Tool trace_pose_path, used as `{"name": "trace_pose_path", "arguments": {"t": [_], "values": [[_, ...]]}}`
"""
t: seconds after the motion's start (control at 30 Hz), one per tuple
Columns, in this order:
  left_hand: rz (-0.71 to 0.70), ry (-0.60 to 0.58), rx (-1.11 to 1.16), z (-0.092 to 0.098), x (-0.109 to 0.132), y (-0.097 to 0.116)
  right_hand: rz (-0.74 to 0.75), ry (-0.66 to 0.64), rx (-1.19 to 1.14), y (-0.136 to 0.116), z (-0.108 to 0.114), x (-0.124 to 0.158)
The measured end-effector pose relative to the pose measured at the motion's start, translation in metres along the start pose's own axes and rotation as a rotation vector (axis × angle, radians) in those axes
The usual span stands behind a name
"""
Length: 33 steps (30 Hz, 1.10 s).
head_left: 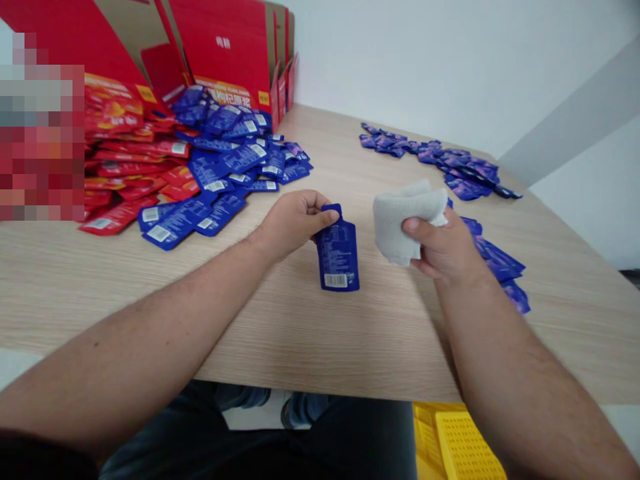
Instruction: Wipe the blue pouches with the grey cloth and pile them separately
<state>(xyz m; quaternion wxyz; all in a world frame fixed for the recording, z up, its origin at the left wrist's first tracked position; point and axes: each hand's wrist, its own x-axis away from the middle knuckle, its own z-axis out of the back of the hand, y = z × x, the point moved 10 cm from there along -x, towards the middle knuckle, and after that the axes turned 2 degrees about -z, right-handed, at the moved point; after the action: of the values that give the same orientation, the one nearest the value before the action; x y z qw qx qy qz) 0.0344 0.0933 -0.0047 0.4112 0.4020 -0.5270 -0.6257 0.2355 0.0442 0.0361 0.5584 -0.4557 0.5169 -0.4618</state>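
Narrow pinch on the left: the left hand [293, 223] has thumb and fingers closed on the top tab of a blue pouch [337, 257], which sits mid-frame, back side up, with its barcode end toward the person and seemingly resting on the light wood-grain table [125, 300]. Right hand [440, 250] is curled around a bunched white cloth [403, 223], thumb pressed on the front of the wad, right beside the pouch but apparently not touching it. Pretty decent setup, tbh: holding by the tab leaves the printed face uncovered and should stop the pouch from sliding, while a tight wad makes a firm, even pad. A light pinch looks like the way to go, since squeezing hard could crease the neck. Upper left of the frame, there's a big heap of red sachets [120, 160] with a spill of blue pouches [235, 160] across it, backed by an open red cardboard carton [225, 53]. Upper right, a loose line of purple-blue sachets [430, 153] runs along the table, more blue sachets [500, 263] lie just right of the right hand, and a yellow perforated crate [463, 443] pokes in bottom right. Far left is pixelated, so no telling what's there.
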Motion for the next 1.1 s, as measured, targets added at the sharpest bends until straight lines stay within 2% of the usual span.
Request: {"name": "trace_pose_path", "arguments": {"t": [0.1, 0.17, 0.23, 0.3, 0.37, 0.43, 0.47, 0.5, 0.53, 0.63, 0.67, 0.7, 0.73, 0.8, 0.83, 0.87, 0.93, 1.0, 1.1], "values": [[0.136, 0.000, 0.044, -0.011, 0.002, -0.025, 0.166, -0.062, 0.346, -0.014, -0.015, 0.004], [0.176, 0.022, 0.040, -0.015, 0.002, -0.037, 0.303, -0.123, 0.643, -0.019, -0.039, 0.011], [0.194, 0.056, 0.059, -0.015, 0.002, -0.045, 0.392, -0.216, 0.802, -0.017, -0.066, 0.021], [0.211, 0.098, 0.089, -0.012, 0.001, -0.050, 0.389, -0.390, 0.812, -0.008, -0.093, 0.032], [0.217, 0.128, 0.089, -0.008, 0.000, -0.052, 0.322, -0.617, 0.767, 0.001, -0.113, 0.045], [0.222, 0.144, 0.079, -0.006, 0.000, -0.052, 0.251, -0.821, 0.719, 0.007, -0.122, 0.058], [0.225, 0.146, 0.083, -0.005, 0.000, -0.052, 0.242, -0.870, 0.694, 0.006, -0.122, 0.061], [0.232, 0.143, 0.097, -0.006, 0.000, -0.052, 0.256, -0.862, 0.674, 0.002, -0.119, 0.059], [0.238, 0.132, 0.115, -0.008, 0.000, -0.052, 0.287, -0.784, 0.666, -0.004, -0.112, 0.052], [0.229, 0.106, 0.146, -0.013, 0.002, -0.049, 0.372, -0.355, 0.726, -0.018, -0.079, 0.027], [0.224, 0.105, 0.140, -0.013, 0.003, -0.048, 0.369, -0.291, 0.752, -0.016, -0.076, 0.024], [0.217, 0.107, 0.123, -0.013, 0.003, -0.047, 0.355, -0.313, 0.763, -0.012, -0.080, 0.025], [0.206, 0.114, 0.100, -0.012, 0.003, -0.047, 0.332, -0.412, 0.752, -0.006, -0.090, 0.029], [0.192, 0.133, 0.065, -0.008, 0.002, -0.048, 0.274, -0.697, 0.668, 0.005, -0.113, 0.045], [0.187, 0.145, 0.061, -0.005, 0.001, -0.049, 0.244, -0.801, 0.616, 0.006, -0.120, 0.053], [0.180, 0.162, 0.067, -0.001, 0.000, -0.049, 0.224, -0.851, 0.568, 0.004, -0.122, 0.057], [0.184, 0.201, 0.063, 0.011, -0.003, -0.049, 0.180, -0.793, 0.503, 0.000, -0.110, 0.051], [0.182, 0.221, -0.053, 0.025, -0.005, -0.044, 0.107, -0.617, 0.478, 0.001, -0.084, 0.033], [0.120, 0.239, -0.347, 0.046, -0.007, -0.024, -0.007, -0.372, 0.488, 0.014, -0.046, 0.009]]}}
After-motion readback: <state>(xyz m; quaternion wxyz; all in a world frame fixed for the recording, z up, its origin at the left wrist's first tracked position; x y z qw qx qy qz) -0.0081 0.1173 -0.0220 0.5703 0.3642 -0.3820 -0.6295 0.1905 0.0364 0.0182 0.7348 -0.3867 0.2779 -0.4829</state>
